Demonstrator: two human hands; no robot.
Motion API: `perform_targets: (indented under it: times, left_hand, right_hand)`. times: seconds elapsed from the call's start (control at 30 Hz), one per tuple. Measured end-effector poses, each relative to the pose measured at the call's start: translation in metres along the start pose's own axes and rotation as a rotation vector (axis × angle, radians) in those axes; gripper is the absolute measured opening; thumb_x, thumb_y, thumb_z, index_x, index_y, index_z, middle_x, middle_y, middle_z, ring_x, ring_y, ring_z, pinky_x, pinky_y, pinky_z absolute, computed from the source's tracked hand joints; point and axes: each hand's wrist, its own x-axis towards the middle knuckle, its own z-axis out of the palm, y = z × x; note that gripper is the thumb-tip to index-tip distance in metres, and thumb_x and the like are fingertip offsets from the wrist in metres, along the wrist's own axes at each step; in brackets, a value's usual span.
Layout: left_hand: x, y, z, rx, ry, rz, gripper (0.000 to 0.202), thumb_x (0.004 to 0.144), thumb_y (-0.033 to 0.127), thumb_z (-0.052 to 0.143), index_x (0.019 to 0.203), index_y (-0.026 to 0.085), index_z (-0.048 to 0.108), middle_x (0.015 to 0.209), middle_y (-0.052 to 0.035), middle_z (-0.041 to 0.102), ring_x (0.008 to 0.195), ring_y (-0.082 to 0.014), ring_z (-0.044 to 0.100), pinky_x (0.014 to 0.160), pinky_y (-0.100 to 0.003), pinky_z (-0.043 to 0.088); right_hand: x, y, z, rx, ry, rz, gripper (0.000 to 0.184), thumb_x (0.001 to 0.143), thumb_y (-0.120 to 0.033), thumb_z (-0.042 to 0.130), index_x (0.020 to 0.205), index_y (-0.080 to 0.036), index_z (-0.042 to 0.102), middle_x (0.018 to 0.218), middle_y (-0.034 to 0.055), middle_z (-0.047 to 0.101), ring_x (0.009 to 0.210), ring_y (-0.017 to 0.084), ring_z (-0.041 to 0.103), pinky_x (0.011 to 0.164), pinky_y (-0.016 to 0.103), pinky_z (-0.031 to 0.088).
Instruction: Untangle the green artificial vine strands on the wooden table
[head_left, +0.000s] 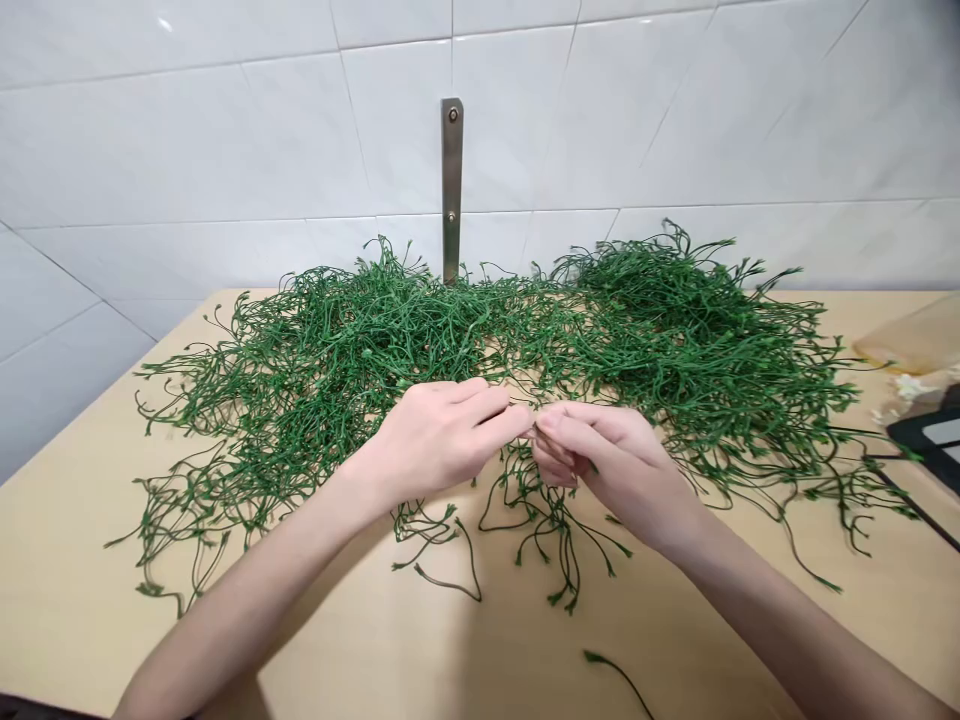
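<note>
Over the middle of the table, my left hand (450,435) and my right hand (611,455) meet fingertip to fingertip. Both are closed in a pinch; whatever lies between the fingertips is too small and covered to name. Thin green artificial stems with small tufted ends make a wide pile (315,375) behind and left of my left hand. A denser heap of the stems (697,340) lies behind my right hand. Below the fingers, a loose cluster of stems (566,540) spreads toward me; whether any reach into my grip I cannot tell.
A single stem (621,675) lies near the front edge. To the right are a black-and-grey object (934,430), small white flower-like pieces (909,388) and a translucent orange-tinted bag (919,338). Behind the wooden table (360,640), a metal bracket (451,170) is fixed to the tiled wall.
</note>
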Motion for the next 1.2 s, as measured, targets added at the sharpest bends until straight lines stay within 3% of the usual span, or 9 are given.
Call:
perform_targets:
  times: [0.27,0.37,0.43,0.5,0.57,0.67,0.9,1.1,1.2]
  left_hand:
    - [0.005,0.002,0.002,0.010,0.106,0.023,0.036,0.098,0.027,0.045,0.064,0.017,0.047,0.052,0.0048,0.050,0.048,-0.0077,0.043,0.044,-0.023,0.029]
    - [0.005,0.003,0.002,-0.093,0.113,-0.035,0.037,0.098,0.023,0.044,0.062,0.017,0.047,0.050,0.0045,0.049,0.047,-0.0075,0.042,0.043,-0.023,0.026]
    - [0.005,0.003,-0.001,-0.214,0.066,-0.129,0.037,0.099,0.024,0.040,0.064,0.017,0.048,0.051,0.0041,0.049,0.048,-0.0075,0.042,0.044,-0.023,0.026]
    - [0.007,0.003,-0.006,-0.383,-0.026,-0.267,0.037,0.100,0.027,0.037,0.067,0.017,0.050,0.056,0.0038,0.050,0.050,-0.0072,0.043,0.047,-0.021,0.030]
    - [0.009,0.003,-0.013,-0.585,-0.115,-0.415,0.037,0.100,0.027,0.035,0.069,0.016,0.051,0.059,0.0042,0.048,0.052,-0.0064,0.041,0.051,-0.020,0.033]
    - [0.013,0.003,-0.021,-0.843,-0.192,-0.536,0.038,0.101,0.029,0.036,0.070,0.015,0.054,0.058,0.0052,0.040,0.052,-0.0058,0.035,0.051,-0.019,0.032]
    - [0.014,0.003,-0.023,-1.057,-0.210,-0.665,0.022,0.086,0.037,0.064,0.098,0.019,0.059,0.064,0.0067,0.043,0.047,-0.0037,0.030,0.042,-0.017,0.025]
    - [0.014,0.003,-0.020,-1.074,-0.150,-0.697,0.027,0.083,0.029,0.068,0.101,0.020,0.050,0.066,0.0075,0.047,0.048,-0.0033,0.032,0.045,-0.017,0.029]
    - [0.014,0.004,-0.021,-1.093,-0.142,-0.696,0.029,0.082,0.020,0.066,0.102,0.021,0.046,0.070,0.0069,0.049,0.050,-0.0032,0.037,0.047,-0.017,0.033]
  right_hand:
    - [0.000,-0.010,0.005,0.315,-0.049,0.284,0.056,0.086,-0.049,0.060,0.051,-0.020,0.028,0.049,-0.0077,0.024,0.041,0.005,0.024,0.037,0.021,0.017]
    - [0.000,-0.006,0.004,0.181,-0.007,0.135,0.061,0.090,-0.052,0.054,0.046,-0.020,0.027,0.044,-0.0068,0.024,0.039,0.006,0.028,0.039,0.023,0.026]
    - [-0.001,-0.003,0.001,-0.004,0.046,-0.067,0.057,0.094,-0.051,0.049,0.047,-0.018,0.040,0.047,-0.0028,0.038,0.045,0.009,0.040,0.047,0.026,0.037]
    - [-0.002,-0.002,-0.002,-0.111,0.071,-0.246,0.041,0.094,-0.048,0.051,0.067,-0.018,0.061,0.064,0.0020,0.055,0.059,0.012,0.053,0.055,0.027,0.045]
    - [-0.004,-0.003,-0.004,-0.111,0.080,-0.328,0.023,0.091,-0.043,0.059,0.094,-0.021,0.065,0.084,0.0042,0.063,0.071,0.014,0.061,0.059,0.028,0.051]
    - [-0.006,-0.007,-0.003,-0.104,0.128,-0.318,0.021,0.087,-0.029,0.067,0.106,-0.024,0.061,0.091,0.0031,0.069,0.074,0.014,0.067,0.066,0.028,0.057]
    - [-0.004,-0.012,-0.007,-0.179,0.337,-0.323,0.007,0.087,-0.028,0.066,0.083,-0.024,0.068,0.073,0.0027,0.068,0.062,0.014,0.064,0.061,0.029,0.058]
    - [-0.002,-0.016,-0.010,-0.258,0.223,-0.326,0.008,0.083,-0.030,0.070,0.078,-0.023,0.069,0.083,0.0044,0.070,0.068,0.015,0.064,0.062,0.029,0.058]
    - [-0.001,-0.015,-0.009,-0.288,0.270,-0.331,0.004,0.079,-0.022,0.072,0.078,-0.023,0.069,0.082,0.0025,0.070,0.073,0.015,0.066,0.070,0.029,0.059]
